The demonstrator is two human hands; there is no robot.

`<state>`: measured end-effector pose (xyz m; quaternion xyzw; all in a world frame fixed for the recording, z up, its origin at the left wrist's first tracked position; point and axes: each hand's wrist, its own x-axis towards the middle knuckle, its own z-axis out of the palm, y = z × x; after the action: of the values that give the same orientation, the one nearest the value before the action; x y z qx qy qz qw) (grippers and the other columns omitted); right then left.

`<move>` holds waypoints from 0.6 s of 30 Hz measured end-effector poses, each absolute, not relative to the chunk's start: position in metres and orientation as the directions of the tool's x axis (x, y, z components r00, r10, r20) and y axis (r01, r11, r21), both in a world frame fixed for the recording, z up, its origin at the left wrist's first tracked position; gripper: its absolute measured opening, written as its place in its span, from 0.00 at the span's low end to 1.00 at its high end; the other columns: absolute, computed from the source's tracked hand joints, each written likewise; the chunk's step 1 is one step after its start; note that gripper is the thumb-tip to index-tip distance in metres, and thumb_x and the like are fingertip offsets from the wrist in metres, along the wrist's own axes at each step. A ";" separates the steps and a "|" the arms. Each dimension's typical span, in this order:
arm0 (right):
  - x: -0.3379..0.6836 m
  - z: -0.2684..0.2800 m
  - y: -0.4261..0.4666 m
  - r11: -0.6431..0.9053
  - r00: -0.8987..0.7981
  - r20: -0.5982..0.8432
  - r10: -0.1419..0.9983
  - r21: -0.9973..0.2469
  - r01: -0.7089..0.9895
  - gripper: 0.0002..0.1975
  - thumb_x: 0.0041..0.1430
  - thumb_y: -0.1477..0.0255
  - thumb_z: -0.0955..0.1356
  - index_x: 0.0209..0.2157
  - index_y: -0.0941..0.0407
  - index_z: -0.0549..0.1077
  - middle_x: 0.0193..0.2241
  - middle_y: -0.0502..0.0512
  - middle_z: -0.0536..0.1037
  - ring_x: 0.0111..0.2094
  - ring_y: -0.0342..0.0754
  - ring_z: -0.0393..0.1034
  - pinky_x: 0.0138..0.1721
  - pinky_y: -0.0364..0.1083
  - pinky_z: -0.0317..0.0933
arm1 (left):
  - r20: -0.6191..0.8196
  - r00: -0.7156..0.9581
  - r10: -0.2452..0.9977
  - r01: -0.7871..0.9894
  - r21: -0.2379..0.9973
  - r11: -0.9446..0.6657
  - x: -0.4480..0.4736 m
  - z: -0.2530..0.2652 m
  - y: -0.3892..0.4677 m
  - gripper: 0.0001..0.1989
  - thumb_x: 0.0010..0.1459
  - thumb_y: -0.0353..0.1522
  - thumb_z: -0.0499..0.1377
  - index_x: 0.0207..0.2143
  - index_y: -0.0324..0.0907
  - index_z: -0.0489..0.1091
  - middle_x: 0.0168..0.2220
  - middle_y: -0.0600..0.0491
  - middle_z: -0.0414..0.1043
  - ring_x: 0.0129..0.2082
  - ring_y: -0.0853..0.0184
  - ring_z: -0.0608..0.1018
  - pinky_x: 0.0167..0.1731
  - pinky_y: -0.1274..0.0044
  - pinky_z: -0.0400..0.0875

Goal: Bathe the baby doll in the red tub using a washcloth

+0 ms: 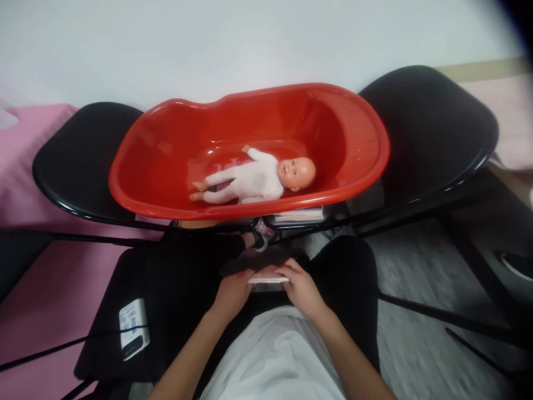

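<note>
Over my lap, my left hand (235, 289) and my right hand (297, 283) grip a flat, pale thing with a white edge (268, 280) from both ends. It looks like a folded cloth or pad, but I cannot tell which. My fingers curl around its sides and hide part of it. Beyond my knees stands a red baby bathtub (166, 128). A bald baby doll (256, 178) in a white body suit lies on its back in the tub, head to the right and feet to the left. Neither hand touches the doll or the tub.
Two black chair seats, one left (79, 150) and one right (433, 122), flank the tub and seem to support it. A white power bank (134, 328) with a cable lies at my left. Books (297, 214) sit under the tub's near rim. A shoe (516, 265) shows at far right.
</note>
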<state>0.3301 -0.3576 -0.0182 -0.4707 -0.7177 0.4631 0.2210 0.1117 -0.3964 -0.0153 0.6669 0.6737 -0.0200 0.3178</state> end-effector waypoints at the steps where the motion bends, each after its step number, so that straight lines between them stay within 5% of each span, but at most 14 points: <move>1: 0.330 -0.019 -0.356 0.128 -0.441 -0.148 0.885 -0.834 0.537 0.18 0.56 0.83 0.61 0.42 0.54 0.78 0.39 0.54 0.72 0.39 0.45 0.71 0.44 0.43 0.63 | -0.439 0.044 0.897 0.857 0.478 0.192 0.111 -0.018 -0.396 0.12 0.64 0.32 0.51 0.45 0.43 0.73 0.40 0.48 0.78 0.40 0.60 0.79 0.39 0.74 0.66; 6: 0.322 -0.022 -0.360 0.166 -0.460 -0.245 0.853 -0.710 0.685 0.13 0.64 0.74 0.63 0.45 0.55 0.77 0.41 0.57 0.76 0.40 0.48 0.73 0.43 0.44 0.63 | -0.438 -0.129 0.890 0.375 0.809 0.453 0.114 -0.034 -0.395 0.19 0.62 0.36 0.52 0.50 0.39 0.73 0.47 0.48 0.77 0.48 0.60 0.77 0.50 0.73 0.67; 12: 0.301 -0.018 -0.378 0.266 -0.524 -0.197 0.829 -0.684 0.679 0.13 0.67 0.68 0.62 0.49 0.50 0.75 0.39 0.54 0.77 0.36 0.47 0.75 0.38 0.42 0.62 | -0.528 -0.224 0.819 0.057 0.832 0.552 0.120 -0.035 -0.396 0.23 0.58 0.37 0.54 0.52 0.35 0.72 0.50 0.46 0.75 0.52 0.58 0.75 0.54 0.70 0.65; 18: 0.286 -0.016 -0.385 0.320 -0.556 -0.146 0.818 -0.688 0.652 0.18 0.68 0.71 0.60 0.56 0.54 0.69 0.47 0.58 0.76 0.44 0.51 0.73 0.43 0.44 0.64 | -0.581 -0.287 0.761 -0.071 0.805 0.589 0.136 -0.032 -0.395 0.22 0.58 0.39 0.54 0.51 0.36 0.72 0.42 0.46 0.78 0.40 0.60 0.79 0.38 0.74 0.72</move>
<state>0.2858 -0.3852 -0.0155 -0.4571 -0.8042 0.3622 0.1149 0.1358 -0.3951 -0.0318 0.2446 0.7056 0.3819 0.5445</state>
